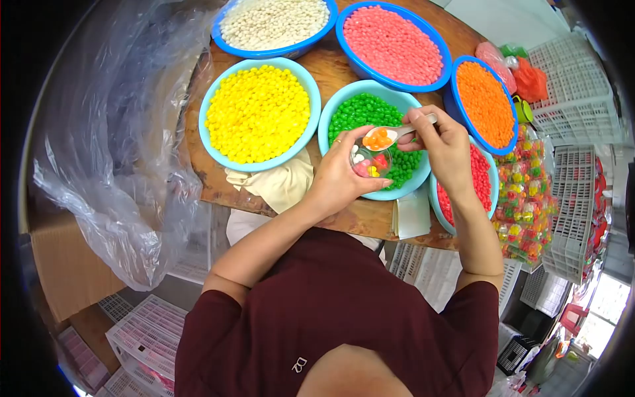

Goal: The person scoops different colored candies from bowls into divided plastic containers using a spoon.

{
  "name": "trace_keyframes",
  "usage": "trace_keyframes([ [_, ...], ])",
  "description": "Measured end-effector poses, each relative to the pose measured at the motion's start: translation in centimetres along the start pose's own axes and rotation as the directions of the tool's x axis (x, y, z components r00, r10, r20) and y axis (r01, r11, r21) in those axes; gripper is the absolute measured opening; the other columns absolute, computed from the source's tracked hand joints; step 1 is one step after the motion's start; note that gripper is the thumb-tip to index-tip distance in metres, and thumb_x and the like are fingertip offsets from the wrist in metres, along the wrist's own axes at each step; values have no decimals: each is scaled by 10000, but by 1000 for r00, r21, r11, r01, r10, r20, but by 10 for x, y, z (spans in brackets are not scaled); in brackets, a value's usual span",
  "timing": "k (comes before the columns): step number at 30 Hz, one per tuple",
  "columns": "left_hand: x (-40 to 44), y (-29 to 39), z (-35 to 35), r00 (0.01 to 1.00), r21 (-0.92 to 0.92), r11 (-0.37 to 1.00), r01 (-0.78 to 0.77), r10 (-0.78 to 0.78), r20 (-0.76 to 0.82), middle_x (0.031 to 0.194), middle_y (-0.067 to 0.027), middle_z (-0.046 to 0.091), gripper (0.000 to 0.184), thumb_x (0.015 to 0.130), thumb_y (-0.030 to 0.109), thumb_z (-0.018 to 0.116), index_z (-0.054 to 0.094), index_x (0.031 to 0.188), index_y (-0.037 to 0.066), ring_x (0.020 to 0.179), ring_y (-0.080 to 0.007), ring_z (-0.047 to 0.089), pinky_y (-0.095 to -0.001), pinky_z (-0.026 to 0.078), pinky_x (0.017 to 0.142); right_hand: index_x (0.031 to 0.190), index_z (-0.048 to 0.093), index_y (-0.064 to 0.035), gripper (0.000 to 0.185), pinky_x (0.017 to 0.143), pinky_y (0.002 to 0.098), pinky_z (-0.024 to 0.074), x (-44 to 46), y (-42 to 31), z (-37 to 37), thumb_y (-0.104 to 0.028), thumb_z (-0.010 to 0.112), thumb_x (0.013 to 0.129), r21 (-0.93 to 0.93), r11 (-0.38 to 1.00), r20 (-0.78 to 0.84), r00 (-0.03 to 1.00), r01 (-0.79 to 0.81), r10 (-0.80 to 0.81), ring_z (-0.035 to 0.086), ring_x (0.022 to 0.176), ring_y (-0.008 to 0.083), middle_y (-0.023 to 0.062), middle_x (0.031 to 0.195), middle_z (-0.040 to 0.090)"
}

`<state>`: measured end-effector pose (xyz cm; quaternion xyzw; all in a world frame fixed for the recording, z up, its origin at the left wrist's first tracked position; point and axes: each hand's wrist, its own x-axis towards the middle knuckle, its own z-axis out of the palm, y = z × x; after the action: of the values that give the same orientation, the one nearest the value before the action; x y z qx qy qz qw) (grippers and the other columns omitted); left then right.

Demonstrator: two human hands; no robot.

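My left hand (338,162) is wrapped round a small clear cup (362,173) with white, pink, red and yellow candies inside. In my right hand (440,142) is a white spoon (401,132), pinched by its handle. Several orange candies (378,139) lie in its bowl, which is over the cup's rim. Beneath both hands sits a light blue basin of green candies (360,111). A basin of red candies (481,182) is partly hidden under my right forearm. To the left stands a basin of yellow candies (258,116).
Across the wooden table (221,184) are basins of white candies (274,23), pink candies (393,46) and orange candies (486,106). A cloth (278,184) lies at the front edge. Clear plastic sheeting (126,132) hangs left. Filled candy packs (526,198) and white crates (572,86) stand right.
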<state>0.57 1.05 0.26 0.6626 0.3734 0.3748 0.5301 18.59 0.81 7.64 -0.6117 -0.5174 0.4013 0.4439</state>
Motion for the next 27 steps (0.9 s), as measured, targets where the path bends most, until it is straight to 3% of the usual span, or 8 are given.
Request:
trace_keyframes([
  [2,-2,-2,0,1000,7,1000,16,-16,-1,1279,-145,516,831,644,165,889,461,1341,21,1185,-236,529,-354,431,1009,945,633,22,111,579,297,550,-6,-13,9,-83,612,915,-321,936,20,989,144,-145,684,737,179,129,867,648],
  [5,-3,-1,0,1000,22,999,25,-26,5,1278,-153,517,838,646,180,883,450,1347,25,1185,-257,527,-361,429,1010,891,627,-12,80,546,328,516,-9,-16,24,-83,650,864,-652,505,201,771,566,-604,652,697,239,124,811,595],
  [11,-3,-8,0,995,-130,990,52,-40,90,1268,-147,508,938,628,171,880,389,1419,64,1210,-281,502,-369,424,1014,789,567,-51,145,519,356,466,-27,-43,24,-121,690,822,-724,338,255,688,602,-679,567,621,244,88,755,498],
  [13,-5,-6,-1,991,-204,979,-4,32,133,1270,-132,505,992,625,159,882,352,1459,74,1220,-270,492,-358,420,1017,834,573,-20,113,566,351,479,-28,-49,-3,-101,646,865,-721,372,234,711,584,-663,581,721,267,118,848,523],
  [15,-4,-2,-1,974,-286,955,-79,135,183,1388,-142,387,1143,603,149,897,197,1505,112,1254,-285,465,-401,422,1027,900,580,2,112,696,341,514,-42,-56,-25,-99,626,890,-455,771,101,886,446,-453,598,865,268,134,962,554],
  [17,-2,4,4,931,-392,910,-137,253,264,1506,-152,270,1303,581,139,912,42,1551,151,1288,-300,438,-444,424,1037,1052,581,4,189,834,367,513,-49,-29,-46,-123,611,916,-304,815,230,868,493,-440,594,997,285,155,1094,563],
  [23,-13,29,36,792,-654,707,269,224,567,1582,-189,69,1521,480,30,936,-144,1525,258,1406,-341,292,-513,398,1071,1425,395,-90,919,796,420,515,-110,2,-52,-344,853,670,-280,884,481,852,374,-208,605,1037,315,142,1247,511],
  [27,-16,37,67,700,-545,781,304,206,684,1589,-160,65,1460,534,33,918,-132,1529,235,1408,-325,288,-489,437,1042,1328,476,-84,767,793,423,520,-148,10,-74,-300,836,686,-329,881,343,912,341,-225,611,1018,314,112,1171,552],
])
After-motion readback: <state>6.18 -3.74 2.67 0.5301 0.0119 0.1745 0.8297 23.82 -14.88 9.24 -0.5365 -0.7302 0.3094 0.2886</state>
